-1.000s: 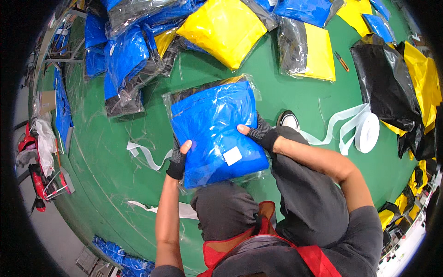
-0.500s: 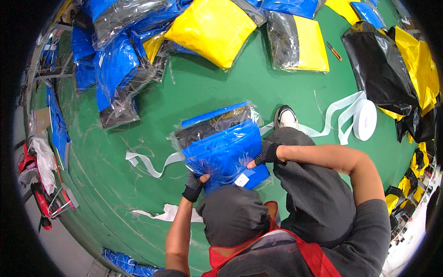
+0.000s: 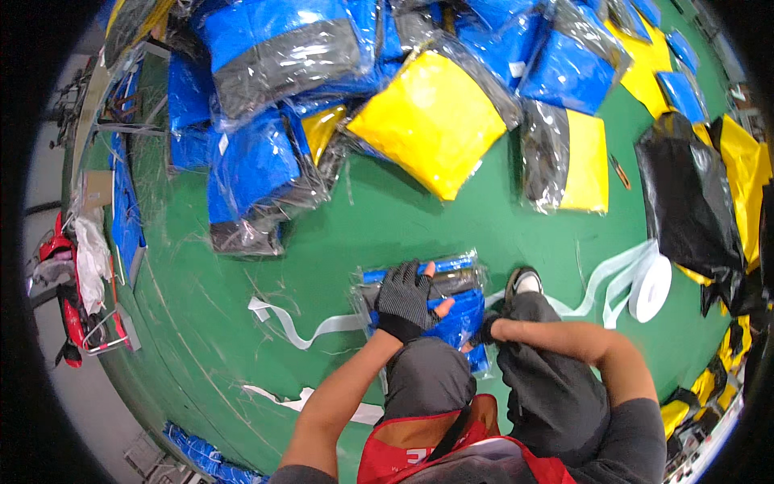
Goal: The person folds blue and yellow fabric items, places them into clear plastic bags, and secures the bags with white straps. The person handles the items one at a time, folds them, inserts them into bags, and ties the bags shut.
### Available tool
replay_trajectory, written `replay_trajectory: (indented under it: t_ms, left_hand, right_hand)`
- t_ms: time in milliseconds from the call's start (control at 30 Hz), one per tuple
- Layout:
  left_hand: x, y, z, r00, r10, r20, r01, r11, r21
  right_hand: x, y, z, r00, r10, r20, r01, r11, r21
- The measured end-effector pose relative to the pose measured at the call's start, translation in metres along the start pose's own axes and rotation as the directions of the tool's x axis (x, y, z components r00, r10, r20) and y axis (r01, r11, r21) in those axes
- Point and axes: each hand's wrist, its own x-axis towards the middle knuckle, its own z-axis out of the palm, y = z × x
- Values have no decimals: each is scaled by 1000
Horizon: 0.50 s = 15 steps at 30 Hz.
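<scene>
one blue packet (image 3: 463,313) in front, over strap (image 3: 329,325). my left hand (image 3: 405,302) lies palm-down on it, fingers part spread. right hand (image 3: 487,329) at its right edge, mostly hidden, grip can't tell. open floor (image 3: 387,218) past far edge. one roll (image 3: 650,288), one cutter (image 3: 620,172) right.

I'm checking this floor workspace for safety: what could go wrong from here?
The white ribbon trails loosely between its roll and the shoe, so it might snag the foot. The plastic-wrapped blue-and-black package looks glossy and might slip under the left hand. The orange-handled cutter lies loose on the green floor and could be stepped on.
</scene>
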Motion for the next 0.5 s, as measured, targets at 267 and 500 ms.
replay_trajectory:
  t_ms: [267, 500]
  left_hand:
    - [8, -34, 41, 998, 50, 42, -47, 996, -76]
    - [14, -54, 47, 995, 14, 94, 14, 956, -293]
  right_hand:
    - [1, -1, -41, 996, 89, 23, -86, 990, -110]
    - [1, -30, -99, 979, 170, 116, -135, 955, -265]
